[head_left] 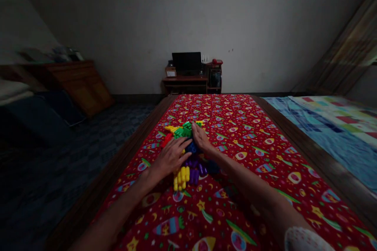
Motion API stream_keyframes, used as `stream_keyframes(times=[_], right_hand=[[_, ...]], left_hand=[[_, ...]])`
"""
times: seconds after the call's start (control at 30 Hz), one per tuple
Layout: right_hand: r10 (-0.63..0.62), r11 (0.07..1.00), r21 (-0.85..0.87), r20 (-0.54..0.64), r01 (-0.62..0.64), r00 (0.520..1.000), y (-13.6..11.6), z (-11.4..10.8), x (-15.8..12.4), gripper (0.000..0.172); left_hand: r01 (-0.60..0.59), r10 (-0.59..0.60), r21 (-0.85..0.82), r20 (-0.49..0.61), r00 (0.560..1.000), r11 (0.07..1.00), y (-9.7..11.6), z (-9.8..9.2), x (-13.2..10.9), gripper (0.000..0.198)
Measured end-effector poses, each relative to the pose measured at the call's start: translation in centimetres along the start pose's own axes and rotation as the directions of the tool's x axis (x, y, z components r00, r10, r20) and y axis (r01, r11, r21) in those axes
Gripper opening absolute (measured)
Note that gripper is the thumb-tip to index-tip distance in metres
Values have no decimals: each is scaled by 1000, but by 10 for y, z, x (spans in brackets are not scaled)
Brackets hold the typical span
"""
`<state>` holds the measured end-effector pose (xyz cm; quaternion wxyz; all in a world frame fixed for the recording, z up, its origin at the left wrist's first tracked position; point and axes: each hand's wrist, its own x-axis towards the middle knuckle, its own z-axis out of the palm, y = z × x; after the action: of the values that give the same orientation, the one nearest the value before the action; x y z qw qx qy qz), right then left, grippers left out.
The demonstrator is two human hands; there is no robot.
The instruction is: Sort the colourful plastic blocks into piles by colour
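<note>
A small heap of plastic toy pieces lies on a red patterned cloth (253, 200). My left hand (173, 152) rests over the heap's left side, open, with its fingers apart. Against the right side stands my right hand (200, 137), open and on its edge, fingers stretched out. Green pieces (185, 130) and a dark blue piece (192, 148) show between the hands. Red pieces (167, 139) stick out beyond my left hand. Nearer to me lie yellow pieces (181, 178) and purple pieces (194, 175). My hands hide part of the heap.
The cloth covers a long surface with dark brown edges (97, 188). A bed with a blue and checked sheet (321, 137) stands at the right. By the far wall is a desk (185, 80) with a monitor (186, 62). A wooden cabinet (81, 84) stands at the left.
</note>
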<state>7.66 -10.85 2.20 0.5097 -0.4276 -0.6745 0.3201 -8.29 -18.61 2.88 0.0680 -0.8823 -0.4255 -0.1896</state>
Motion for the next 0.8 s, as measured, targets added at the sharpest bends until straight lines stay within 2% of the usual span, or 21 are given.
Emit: stream_keyframes(times=[0.07, 0.13, 0.23, 0.3, 0.33, 0.37, 0.43, 0.5, 0.6, 0.7, 0.8], right_hand=[[-37, 999, 3, 71, 37, 997, -11, -10, 4, 62], [-83, 996, -29, 185, 90, 979, -16, -38, -7, 58], [-102, 971, -149, 461, 190, 882, -8, -89, -51, 60], [-93, 925, -253, 572, 283, 815, 2, -109, -88, 77], [-103, 893, -295, 601, 339, 793, 8, -112, -103, 83], [-131, 858, -311, 637, 409, 760, 12, -109, -115, 86], [-194, 790, -351, 634, 502, 749, 20, -93, -124, 80], [-254, 746, -397, 573, 534, 780, 25, -68, -113, 70], [-315, 733, -426, 478, 530, 820, 27, -39, -75, 54], [-384, 763, -377, 389, 525, 837, 22, -31, -34, 43], [-393, 809, -281, 396, 517, 830, 11, -35, 2, 47]], left_hand=[[13, -13, -32, -9, 1000, 999, -3, -11, -23, 50], [8, -8, -31, 5, 1000, 999, 5, -17, -49, 56], [-49, 50, -28, 62, 997, 998, 24, -11, -79, 69], [-52, 54, -31, 78, 995, 998, 31, 1, -84, 70], [-40, 43, -34, 70, 997, 999, 31, 7, -81, 71], [-23, 25, -39, 48, 999, 999, 29, 13, -75, 72], [4, -3, -55, 7, 1000, 998, 20, 22, -56, 76], [6, -7, -75, -18, 1000, 997, 8, 27, -36, 71], [43, -57, -124, -113, 992, 991, -8, 28, -12, 53], [124, -175, -206, -256, 951, 971, -23, 24, 6, 41], [164, -241, -255, -310, 920, 953, -42, 19, 22, 36]])
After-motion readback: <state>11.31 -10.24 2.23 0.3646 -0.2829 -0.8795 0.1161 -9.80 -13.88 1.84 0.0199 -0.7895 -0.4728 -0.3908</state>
